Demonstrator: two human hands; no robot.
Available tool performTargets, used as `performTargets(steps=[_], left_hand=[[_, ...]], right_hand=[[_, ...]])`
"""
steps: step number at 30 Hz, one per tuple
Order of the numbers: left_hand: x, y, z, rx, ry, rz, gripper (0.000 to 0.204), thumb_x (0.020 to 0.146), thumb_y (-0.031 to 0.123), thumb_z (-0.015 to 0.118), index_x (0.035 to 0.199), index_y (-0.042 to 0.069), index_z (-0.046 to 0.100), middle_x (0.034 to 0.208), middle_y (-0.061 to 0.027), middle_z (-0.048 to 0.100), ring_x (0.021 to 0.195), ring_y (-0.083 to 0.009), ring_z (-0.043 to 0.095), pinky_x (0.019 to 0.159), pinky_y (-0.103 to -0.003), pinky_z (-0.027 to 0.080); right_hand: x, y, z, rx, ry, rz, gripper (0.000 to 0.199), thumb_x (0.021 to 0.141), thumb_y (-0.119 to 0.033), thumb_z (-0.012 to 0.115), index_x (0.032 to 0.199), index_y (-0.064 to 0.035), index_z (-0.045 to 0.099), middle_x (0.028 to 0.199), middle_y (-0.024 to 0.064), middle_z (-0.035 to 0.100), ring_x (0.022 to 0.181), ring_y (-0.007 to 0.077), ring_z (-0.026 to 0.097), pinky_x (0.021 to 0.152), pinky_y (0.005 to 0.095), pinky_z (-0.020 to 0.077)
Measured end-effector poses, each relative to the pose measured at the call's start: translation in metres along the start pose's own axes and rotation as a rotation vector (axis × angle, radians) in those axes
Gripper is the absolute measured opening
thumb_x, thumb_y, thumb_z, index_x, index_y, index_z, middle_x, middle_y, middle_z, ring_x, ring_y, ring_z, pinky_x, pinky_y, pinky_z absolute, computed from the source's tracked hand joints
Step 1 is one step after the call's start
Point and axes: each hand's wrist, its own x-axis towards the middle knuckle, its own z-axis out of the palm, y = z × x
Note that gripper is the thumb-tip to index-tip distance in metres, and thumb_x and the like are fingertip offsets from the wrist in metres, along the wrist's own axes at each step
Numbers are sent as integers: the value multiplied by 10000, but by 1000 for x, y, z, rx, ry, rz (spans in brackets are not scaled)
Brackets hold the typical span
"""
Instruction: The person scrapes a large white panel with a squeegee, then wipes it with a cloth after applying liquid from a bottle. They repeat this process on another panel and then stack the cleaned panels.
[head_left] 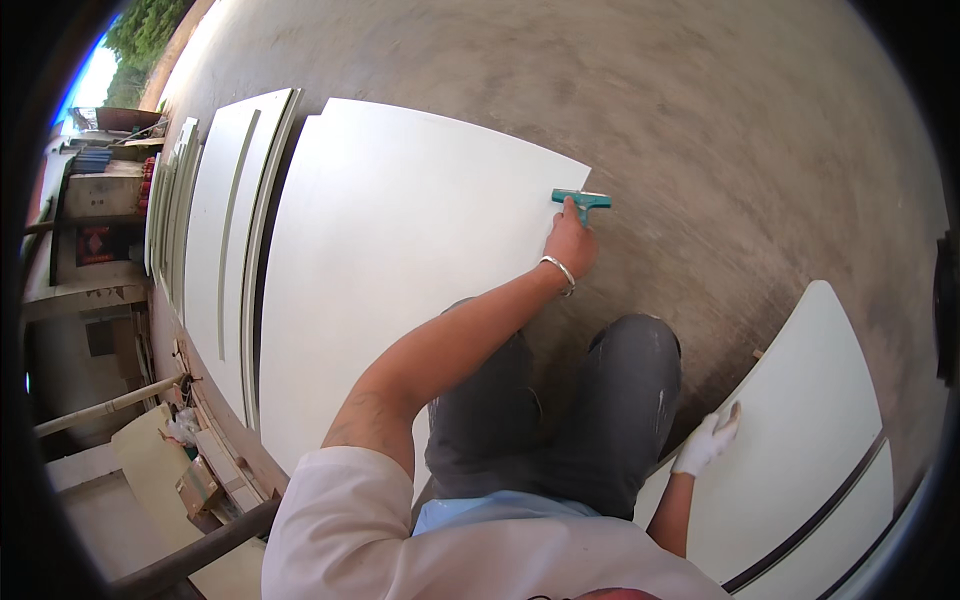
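Observation:
My bare left hand (572,245), with a silver bracelet at the wrist, is closed round the handle of a teal T-shaped squeegee (592,201). Its wide head lies across the far right corner of a large white panel (400,220), partly past the edge. My right hand (709,443) wears a white glove with dark-smudged fingertips. Those fingers lie stretched out on another pale panel (790,430) to my right, close to its inner edge. Between the two panels are my knees in dark grey trousers.
More pale panels (235,230) lie in overlapping rows at the left. A wooden pole (110,405), a cardboard box (198,487) and cluttered shelving (105,195) stand along the left side. Grey concrete floor (740,150) stretches ahead and right.

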Motion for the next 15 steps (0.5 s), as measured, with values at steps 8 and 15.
performTargets(steps=[8, 15], left_hand=[[-37, 52, 3, -180, -55, 333, 548, 902, 82, 674, 1393, -66, 482, 1337, -291, 603, 1243, -423, 601, 1017, -461, 512], [9, -59, -89, -361, -81, 269, 423, 964, 234, 693, 1300, -23, 682, 1255, -182, 727, 1167, -328, 672, 1010, -405, 526]], right_hand=[[90, -267, 165, 944, -917, 370, 263, 1038, -205, 599, 1226, -26, 641, 1010, 82, 693, 910, 219, 661, 779, 353, 534], [126, -315, 194, 501, -1118, 304, 170, 1021, -195, 613, 1074, -35, 590, 826, 118, 649, 575, 233, 633, 543, 391, 588]])
